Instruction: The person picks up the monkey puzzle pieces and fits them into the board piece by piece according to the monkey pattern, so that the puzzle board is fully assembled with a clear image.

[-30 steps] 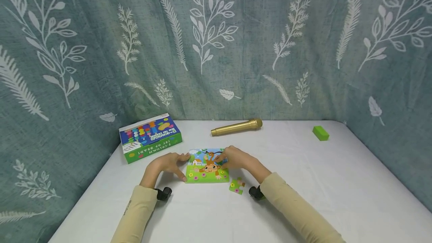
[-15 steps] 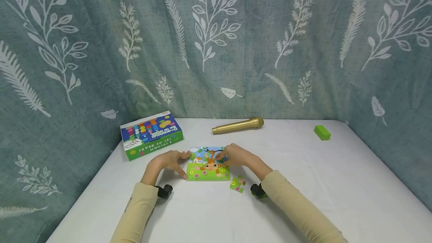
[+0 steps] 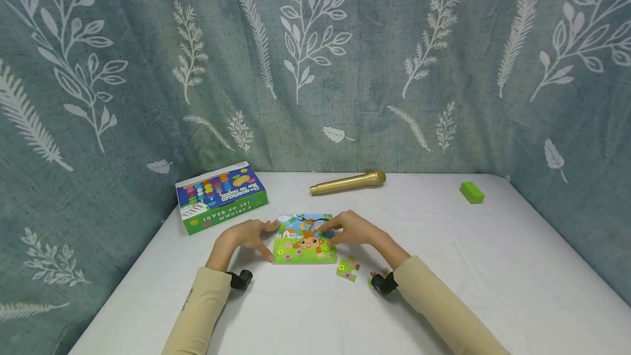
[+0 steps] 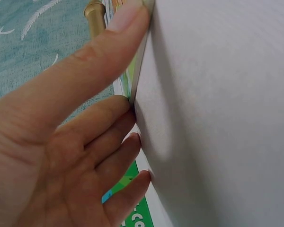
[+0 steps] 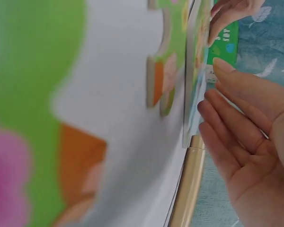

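Observation:
A jigsaw puzzle with a monkey, a house and flowers lies flat on the table. My left hand is at its left side, thumb at the near corner and fingertips along the edge; the left wrist view shows these fingers relaxed. Over the puzzle's right side is my right hand, fingers loosely extended and nothing between thumb and fingers. A loose green puzzle piece lies just off the near right corner. Another puzzle piece, large and blurred in the right wrist view, is partly hidden under my right wrist in the head view.
A bead-set box stands at the back left. Behind the puzzle lies a gold microphone. A green block sits at the far right. Patterned curtains rise around the white table.
My right hand has shifted slightly right and back, its fingers drawing off the puzzle's middle and uncovering more of the picture. My left hand stays at the left edge.

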`<state>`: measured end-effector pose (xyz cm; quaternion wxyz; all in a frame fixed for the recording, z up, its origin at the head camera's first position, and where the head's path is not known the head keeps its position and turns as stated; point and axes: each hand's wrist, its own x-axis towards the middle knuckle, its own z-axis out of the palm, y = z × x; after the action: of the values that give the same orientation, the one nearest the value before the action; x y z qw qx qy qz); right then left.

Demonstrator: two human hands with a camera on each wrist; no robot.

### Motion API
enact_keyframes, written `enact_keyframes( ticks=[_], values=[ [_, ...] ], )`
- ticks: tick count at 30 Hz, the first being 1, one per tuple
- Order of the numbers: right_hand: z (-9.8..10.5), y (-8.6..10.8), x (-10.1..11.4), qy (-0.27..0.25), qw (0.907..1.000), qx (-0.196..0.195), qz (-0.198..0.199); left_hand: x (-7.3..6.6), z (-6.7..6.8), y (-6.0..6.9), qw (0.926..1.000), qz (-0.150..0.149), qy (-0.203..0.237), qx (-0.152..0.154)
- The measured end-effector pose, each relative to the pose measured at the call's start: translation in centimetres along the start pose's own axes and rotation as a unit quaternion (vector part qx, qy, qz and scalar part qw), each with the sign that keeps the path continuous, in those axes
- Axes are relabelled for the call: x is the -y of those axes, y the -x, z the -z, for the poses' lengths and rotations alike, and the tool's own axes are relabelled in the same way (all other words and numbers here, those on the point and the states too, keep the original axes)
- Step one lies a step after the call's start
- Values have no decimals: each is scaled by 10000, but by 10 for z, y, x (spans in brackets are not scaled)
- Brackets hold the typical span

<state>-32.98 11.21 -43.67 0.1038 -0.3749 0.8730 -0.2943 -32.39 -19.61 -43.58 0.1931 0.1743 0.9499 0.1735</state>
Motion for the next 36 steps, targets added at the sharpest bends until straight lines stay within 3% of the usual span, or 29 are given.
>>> enact_keyframes(
  ticks=[11, 19, 25, 36],
  values=[
    [-1, 39, 7, 140, 9995, -269, -59, -3, 1, 0, 10000, -29, 78, 12],
    [-5, 71, 21, 100, 9968, -403, -679, -2, 1, 1, 10000, -40, 51, -8],
    [-10, 80, 29, 171, 9944, -337, -992, -1, 0, -1, 10000, -61, 35, 13],
    [-17, 79, 36, 606, 9954, -484, -561, 0, 1, -1, 9999, -100, -3, -3]
  ],
)
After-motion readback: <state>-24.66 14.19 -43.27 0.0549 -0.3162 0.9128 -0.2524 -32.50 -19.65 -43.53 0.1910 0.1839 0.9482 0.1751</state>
